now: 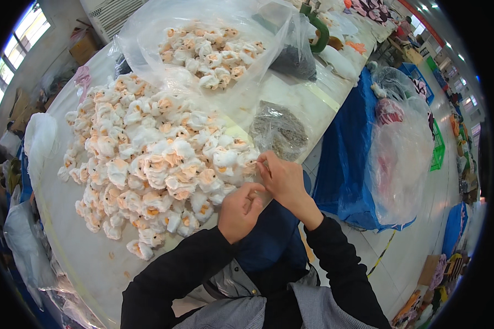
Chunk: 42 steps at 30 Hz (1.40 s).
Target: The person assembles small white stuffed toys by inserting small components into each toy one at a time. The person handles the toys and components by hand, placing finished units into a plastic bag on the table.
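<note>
A broad heap of small white and peach fluffy pieces (pixel 148 148), several with dark dots and orange patches, covers much of the table. At its right edge, near the table's front, my hands work close together. My left hand (pixel 240 213) is curled, thumb against the bent fingers; what it holds, if anything, is hidden. Just above and to the right, my right hand (pixel 284 178) pinches with thumb and index finger beside the outermost pieces. Whatever lies in that pinch is too small to make out.
Behind the heap, a clear plastic bag (pixel 142 27) holds more fluffy pieces. A small bag of brownish grains (pixel 280 131) lies beyond my right hand, and a bag of dark material (pixel 295 60) farther back. A blue-lined bin (pixel 340 164) with plastic-wrapped goods stands right of the table (pixel 66 247).
</note>
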Tool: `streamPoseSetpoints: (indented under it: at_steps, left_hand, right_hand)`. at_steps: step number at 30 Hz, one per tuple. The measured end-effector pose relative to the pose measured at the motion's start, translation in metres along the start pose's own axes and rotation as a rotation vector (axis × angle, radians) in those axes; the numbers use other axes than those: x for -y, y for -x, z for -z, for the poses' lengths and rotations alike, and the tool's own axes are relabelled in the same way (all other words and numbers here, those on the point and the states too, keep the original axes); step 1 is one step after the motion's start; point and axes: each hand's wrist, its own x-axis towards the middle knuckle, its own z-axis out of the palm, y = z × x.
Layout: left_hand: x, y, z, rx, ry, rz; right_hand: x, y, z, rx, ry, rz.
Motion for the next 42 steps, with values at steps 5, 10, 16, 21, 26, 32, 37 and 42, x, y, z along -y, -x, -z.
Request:
streamPoseSetpoints:
  at_steps: [5, 10, 16, 21, 26, 32, 37, 42]
  left_hand:
    - [-0.001, 0.001, 0.004, 0.031, 0.094, 0.058]
    - [-0.004, -0.007, 0.002, 0.007, 0.306, 0.105]
    - [-0.021, -0.007, 0.001, 0.084, 0.449, 0.258]
    - [-0.019, -0.009, -0.006, 0.115, 0.449, 0.257]
    - [-0.017, -0.006, -0.004, 0.214, 0.477, 0.231]
    - [-0.026, -0.003, 0.0, 0.278, 0.296, 0.22]
    - [-0.02, -0.011, -0.001, 0.304, -0.104, -0.08]
    - [-0.025, -0.014, -0.003, 0.331, -0.192, -0.117]
  right_hand:
    - [0.013, 0.022, 0.032, -0.11, -0.205, -0.128]
    - [0.025, 0.058, 0.043, -0.153, -0.275, -0.171]
    - [0.027, 0.076, 0.032, -0.134, -0.329, -0.118]
    - [0.023, 0.08, 0.03, -0.142, -0.444, -0.188]
    - [0.013, 0.088, 0.028, 0.011, -0.909, -0.5]
    - [0.022, 0.087, 0.038, -0.102, -0.714, -0.394]
    - [0.02, 0.088, 0.043, -0.039, -0.743, -0.288]
    - [0.012, 0.088, 0.051, 0.018, -0.73, -0.297]
